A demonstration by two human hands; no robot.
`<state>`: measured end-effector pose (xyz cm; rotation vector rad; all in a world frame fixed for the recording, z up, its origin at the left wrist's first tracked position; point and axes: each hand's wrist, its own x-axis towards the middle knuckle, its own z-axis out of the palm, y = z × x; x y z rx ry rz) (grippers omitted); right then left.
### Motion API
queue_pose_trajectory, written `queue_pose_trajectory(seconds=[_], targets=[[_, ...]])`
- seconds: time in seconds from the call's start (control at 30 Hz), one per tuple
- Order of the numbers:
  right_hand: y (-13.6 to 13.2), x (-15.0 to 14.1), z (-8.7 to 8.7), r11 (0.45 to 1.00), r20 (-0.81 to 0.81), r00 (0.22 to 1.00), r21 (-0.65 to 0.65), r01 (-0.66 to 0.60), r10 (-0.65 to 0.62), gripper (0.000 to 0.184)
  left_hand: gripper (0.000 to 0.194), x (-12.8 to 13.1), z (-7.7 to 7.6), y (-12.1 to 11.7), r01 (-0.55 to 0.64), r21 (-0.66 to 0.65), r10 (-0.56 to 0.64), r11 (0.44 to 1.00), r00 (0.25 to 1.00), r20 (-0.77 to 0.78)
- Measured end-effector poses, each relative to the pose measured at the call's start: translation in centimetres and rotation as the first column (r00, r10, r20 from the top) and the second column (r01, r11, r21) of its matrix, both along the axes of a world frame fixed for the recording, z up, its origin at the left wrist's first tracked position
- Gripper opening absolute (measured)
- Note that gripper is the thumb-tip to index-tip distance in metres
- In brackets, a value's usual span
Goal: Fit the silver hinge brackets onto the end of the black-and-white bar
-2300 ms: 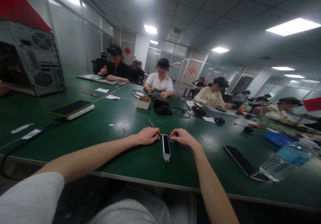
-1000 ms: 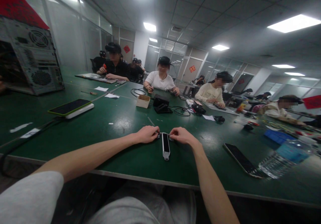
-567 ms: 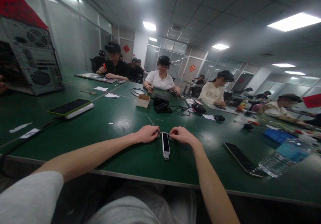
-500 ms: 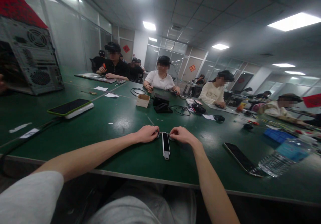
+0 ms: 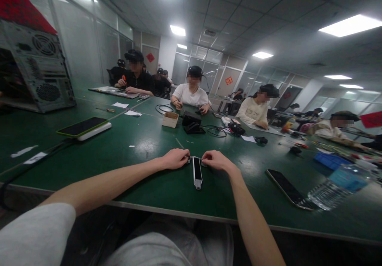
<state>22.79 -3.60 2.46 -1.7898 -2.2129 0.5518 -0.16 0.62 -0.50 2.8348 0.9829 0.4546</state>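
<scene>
Device (image 5: 197,173) flat on green table (image 5: 143,186), just short of near edge; left hand (image 5: 176,159) and right hand (image 5: 216,161) at its top end, fingers narrow, grip hidden. Open tabletop toward 12 o'clock; phone (image 5: 288,189) at 4 o'clock.

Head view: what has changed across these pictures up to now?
The view shifted slightly, so the scene sits a little higher in the frame. The left hand and right hand stayed at the far end of the black-and-white handheld device; nothing visibly taken or let go.
</scene>
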Motion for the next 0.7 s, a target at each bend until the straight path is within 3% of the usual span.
queue_pose_trajectory(seconds=[0.7], targets=[[-0.04,-0.13,0.18,1.0,0.009,1.0,0.001,-0.009,0.009,0.018,0.017,-0.01,0.3,-0.24,0.002,-0.009,-0.002,1.0,1.0,-0.005]])
